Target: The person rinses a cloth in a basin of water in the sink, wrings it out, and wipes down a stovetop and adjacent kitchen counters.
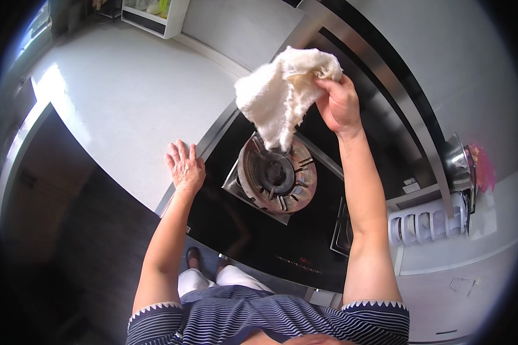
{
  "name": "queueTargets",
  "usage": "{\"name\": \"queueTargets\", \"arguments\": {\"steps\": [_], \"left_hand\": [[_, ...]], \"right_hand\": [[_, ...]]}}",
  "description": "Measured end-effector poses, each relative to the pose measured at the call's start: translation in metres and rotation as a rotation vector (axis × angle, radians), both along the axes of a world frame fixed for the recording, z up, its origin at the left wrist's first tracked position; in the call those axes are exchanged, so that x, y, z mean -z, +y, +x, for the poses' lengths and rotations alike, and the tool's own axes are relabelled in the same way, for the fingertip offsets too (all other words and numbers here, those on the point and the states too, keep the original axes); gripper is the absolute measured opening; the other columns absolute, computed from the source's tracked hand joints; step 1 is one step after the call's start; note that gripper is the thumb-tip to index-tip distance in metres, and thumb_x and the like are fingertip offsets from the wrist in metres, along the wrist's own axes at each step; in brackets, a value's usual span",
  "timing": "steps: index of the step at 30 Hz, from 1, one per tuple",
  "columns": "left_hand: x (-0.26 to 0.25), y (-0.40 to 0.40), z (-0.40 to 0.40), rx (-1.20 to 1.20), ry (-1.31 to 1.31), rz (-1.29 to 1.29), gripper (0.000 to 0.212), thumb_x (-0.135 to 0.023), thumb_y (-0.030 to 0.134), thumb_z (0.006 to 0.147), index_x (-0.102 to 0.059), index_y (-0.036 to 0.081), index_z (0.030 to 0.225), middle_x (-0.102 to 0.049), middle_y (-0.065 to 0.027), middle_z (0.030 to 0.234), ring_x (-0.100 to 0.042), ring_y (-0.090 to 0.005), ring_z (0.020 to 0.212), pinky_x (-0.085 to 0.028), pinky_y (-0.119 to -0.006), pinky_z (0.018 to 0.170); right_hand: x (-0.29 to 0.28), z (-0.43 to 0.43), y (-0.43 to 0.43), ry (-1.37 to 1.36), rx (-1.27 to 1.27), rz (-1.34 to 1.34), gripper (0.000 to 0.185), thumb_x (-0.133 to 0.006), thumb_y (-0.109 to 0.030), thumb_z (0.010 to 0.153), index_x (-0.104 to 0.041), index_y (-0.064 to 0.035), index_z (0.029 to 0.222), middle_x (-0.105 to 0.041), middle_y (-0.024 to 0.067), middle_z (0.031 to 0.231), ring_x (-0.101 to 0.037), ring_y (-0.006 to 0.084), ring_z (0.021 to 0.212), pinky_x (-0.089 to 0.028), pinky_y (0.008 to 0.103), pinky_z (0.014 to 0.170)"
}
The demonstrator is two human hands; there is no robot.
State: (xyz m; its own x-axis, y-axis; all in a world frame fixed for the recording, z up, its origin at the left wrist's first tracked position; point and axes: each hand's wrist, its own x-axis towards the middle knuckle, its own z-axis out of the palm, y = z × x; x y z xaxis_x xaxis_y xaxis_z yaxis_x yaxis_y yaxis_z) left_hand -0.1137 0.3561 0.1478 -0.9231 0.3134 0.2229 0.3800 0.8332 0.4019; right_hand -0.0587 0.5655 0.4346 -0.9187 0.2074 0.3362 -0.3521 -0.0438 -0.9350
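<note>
My right hand (340,103) grips a crumpled white cloth (270,92) by its right end, with the rest hanging to the left and down. The cloth's lower tip hangs over the far side of a round gas burner with a metal wind guard (300,198); whether they touch I cannot tell. The burner sits on a black glass cooktop (259,241). My left hand (185,169) lies palm down with fingers spread at the edge of the light grey countertop (142,99), beside the cooktop's left metal trim, and holds nothing.
Beyond the cooktop rises a dark panel with a steel-edged hood (393,82). A second burner (343,228) is partly hidden by my right forearm. At the right are a metal bowl (455,161) and a white rack of containers (427,222). A white cabinet (177,19) stands at the back left.
</note>
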Motion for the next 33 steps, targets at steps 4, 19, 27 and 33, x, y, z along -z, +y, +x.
{"name": "queueTargets", "arguments": {"steps": [4, 19, 27, 33], "left_hand": [[-0.003, 0.001, 0.001, 0.020, -0.015, 0.017, 0.048, -0.051, 0.023, 0.077, -0.044, 0.007, 0.122, -0.028, -0.0223, 0.135, -0.019, -0.0406, 0.127, -0.016, -0.053, 0.101], [0.001, 0.001, 0.000, 0.012, 0.041, -0.036, 0.048, -0.050, 0.022, 0.077, -0.044, 0.005, 0.122, -0.028, -0.0232, 0.134, -0.021, -0.0414, 0.126, -0.017, -0.054, 0.101], [-0.002, -0.005, -0.002, 0.100, -0.030, -0.013, 0.051, -0.053, 0.025, 0.078, -0.042, 0.007, 0.124, -0.027, -0.0206, 0.136, -0.018, -0.0396, 0.128, -0.014, -0.053, 0.103], [-0.010, -0.030, -0.017, 0.343, -0.222, 0.143, 0.053, -0.061, 0.024, 0.070, -0.047, 0.012, 0.121, -0.025, -0.0182, 0.137, -0.016, -0.0380, 0.129, -0.012, -0.050, 0.104]], "right_hand": [[0.011, 0.032, 0.032, 0.019, 0.159, 0.009, 0.019, -0.051, 0.004, 0.077, -0.060, 0.0009, 0.093, -0.061, 0.0062, 0.094, -0.056, 0.0141, 0.089, -0.041, 0.0268, 0.084], [-0.028, 0.027, 0.071, 0.135, 0.327, 0.235, 0.020, -0.049, -0.001, 0.079, -0.058, 0.0016, 0.097, -0.059, 0.0058, 0.096, -0.054, 0.0124, 0.089, -0.039, 0.0250, 0.083], [-0.034, -0.099, 0.010, 0.171, 0.189, 0.107, 0.023, -0.049, -0.004, 0.084, -0.052, 0.0013, 0.106, -0.057, 0.0077, 0.099, -0.057, 0.0161, 0.090, -0.046, 0.0292, 0.079], [-0.014, -0.179, -0.047, 0.001, 0.108, 0.024, 0.024, -0.047, -0.010, 0.084, -0.050, 0.0027, 0.104, -0.057, 0.0108, 0.094, -0.058, 0.0181, 0.085, -0.052, 0.0312, 0.074]]}}
